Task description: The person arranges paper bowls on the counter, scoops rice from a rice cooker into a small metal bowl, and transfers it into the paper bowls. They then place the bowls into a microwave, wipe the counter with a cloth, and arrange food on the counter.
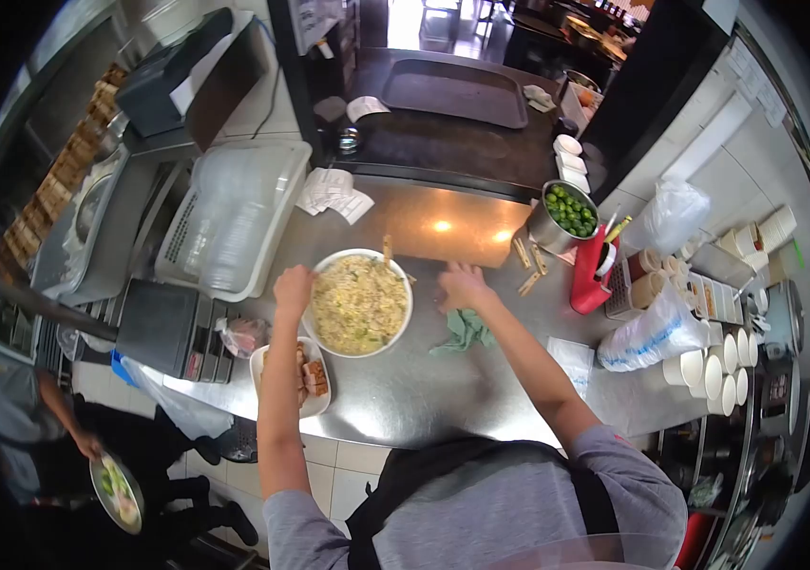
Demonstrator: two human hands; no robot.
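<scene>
A large white bowl (411, 313) heaped with fried rice stands on the steel counter. At its left rim my left hand (293, 288) is closed, apparently gripping the edge; its fingertips are hidden. My right hand (463, 285) is to the right of the bowl, palm down with fingers stretched out, holding nothing visible. A crumpled green cloth (466, 331) lies just below that hand. A wooden clothespin (388, 249) stands at the bowl's far rim. Under my left forearm is a white dish (314, 408) with browned pieces of meat (315, 378).
Left stands a basket (257, 275) of clear plastic lids or containers. Further right are loose clothespins (529, 261), a pot of green limes (547, 228), a red holder (590, 285) and stacked cups (706, 377). At lower left another person's hand (88, 446) holds a plate (137, 513).
</scene>
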